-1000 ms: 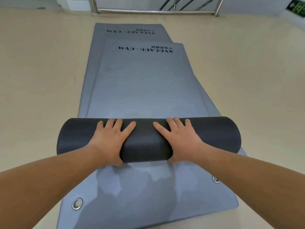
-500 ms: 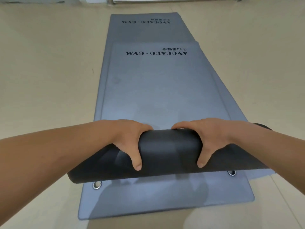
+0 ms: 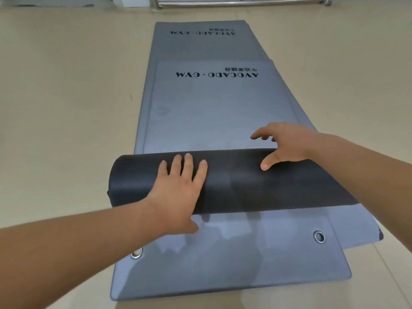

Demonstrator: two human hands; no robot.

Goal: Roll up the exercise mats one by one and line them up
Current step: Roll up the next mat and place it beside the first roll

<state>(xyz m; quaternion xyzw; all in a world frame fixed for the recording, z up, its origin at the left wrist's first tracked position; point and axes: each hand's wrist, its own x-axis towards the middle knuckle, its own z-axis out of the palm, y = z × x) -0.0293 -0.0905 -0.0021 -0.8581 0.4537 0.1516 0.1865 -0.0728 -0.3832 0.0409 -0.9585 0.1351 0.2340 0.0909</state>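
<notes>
A grey exercise mat (image 3: 214, 112) with black "AVOCADO GYM" lettering lies flat ahead of me, its near part wound into a dark roll (image 3: 240, 186) lying crosswise. My left hand (image 3: 178, 188) presses flat on the roll's left half, fingers straight. My right hand (image 3: 283, 143) hovers over the roll's far edge on the right with fingers spread; only the thumb seems to touch the roll. Underneath lies a second grey mat (image 3: 245, 264) with metal eyelets near its front corners, and a third mat (image 3: 200, 41) with the same lettering sticks out at the far end.
Beige floor (image 3: 66, 108) surrounds the mats on both sides. A metal railing (image 3: 240, 2) and a white wall base run along the far end of the room. An eyelet (image 3: 319, 236) shows at the lower mat's right front.
Both hands gripped the roll half a second ago. Now the left lies flat on top and the right has lifted off toward the far side. The roll sits further along the mat.
</notes>
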